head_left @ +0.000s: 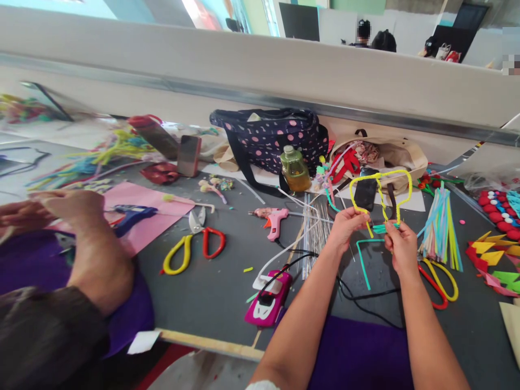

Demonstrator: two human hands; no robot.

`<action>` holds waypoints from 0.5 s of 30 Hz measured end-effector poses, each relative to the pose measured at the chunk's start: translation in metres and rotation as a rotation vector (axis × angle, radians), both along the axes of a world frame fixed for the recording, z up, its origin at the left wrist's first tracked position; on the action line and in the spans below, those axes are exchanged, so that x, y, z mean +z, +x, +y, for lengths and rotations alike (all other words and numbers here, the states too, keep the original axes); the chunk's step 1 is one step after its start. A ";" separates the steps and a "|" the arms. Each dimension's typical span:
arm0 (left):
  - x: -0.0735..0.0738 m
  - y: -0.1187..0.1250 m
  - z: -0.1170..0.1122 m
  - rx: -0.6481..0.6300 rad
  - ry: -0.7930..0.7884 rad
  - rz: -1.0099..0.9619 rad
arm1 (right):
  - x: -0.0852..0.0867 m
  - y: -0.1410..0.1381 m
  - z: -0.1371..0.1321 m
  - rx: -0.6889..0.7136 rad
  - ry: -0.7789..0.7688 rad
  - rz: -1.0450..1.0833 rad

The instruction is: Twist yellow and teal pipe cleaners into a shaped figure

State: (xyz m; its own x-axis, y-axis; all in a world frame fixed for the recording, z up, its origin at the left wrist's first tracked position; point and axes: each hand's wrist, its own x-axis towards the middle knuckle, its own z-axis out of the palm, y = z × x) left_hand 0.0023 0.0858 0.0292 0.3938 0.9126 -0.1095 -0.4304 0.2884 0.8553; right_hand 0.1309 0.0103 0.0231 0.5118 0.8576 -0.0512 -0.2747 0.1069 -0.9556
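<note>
Between my two hands is a yellow pipe cleaner (411,187) bent into two loops with a twisted stem in the middle. My left hand (350,232) pinches its lower left end, and a short yellow tip sticks out below the fingers. With closed fingers, my right hand (401,250) grips the lower right side. Small green pipe cleaner coils (379,228) lie against the right fingertips; whether they are joined to the yellow piece I cannot tell. Just below the hands a bent green pipe cleaner (363,265) shows. A dark phone (366,190) lies behind the yellow loops.
A pink glue gun (277,222), a magenta car-shaped device (268,303) and black cables lie left of my arms. Scissors (441,284) and a pipe cleaner bundle (441,227) lie right. Behind stand a bottle (294,170) and a bag (268,138). A co-worker's hands (77,211) are at left.
</note>
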 end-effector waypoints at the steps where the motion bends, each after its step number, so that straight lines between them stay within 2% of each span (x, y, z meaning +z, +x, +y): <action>1: 0.001 0.000 -0.001 0.009 0.029 0.011 | 0.002 0.000 0.000 0.005 -0.007 0.022; 9: 0.011 -0.004 -0.005 0.016 0.154 0.027 | 0.005 0.003 -0.003 0.070 -0.046 0.116; 15: 0.011 -0.010 -0.004 0.009 0.265 0.061 | 0.005 0.007 -0.005 0.150 -0.097 0.150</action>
State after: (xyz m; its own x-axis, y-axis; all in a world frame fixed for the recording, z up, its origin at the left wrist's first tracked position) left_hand -0.0075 0.0821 0.0403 0.3859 0.9159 0.1104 -0.3769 0.0474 0.9250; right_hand 0.1383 0.0054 0.0285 0.3597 0.9108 -0.2025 -0.4203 -0.0356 -0.9067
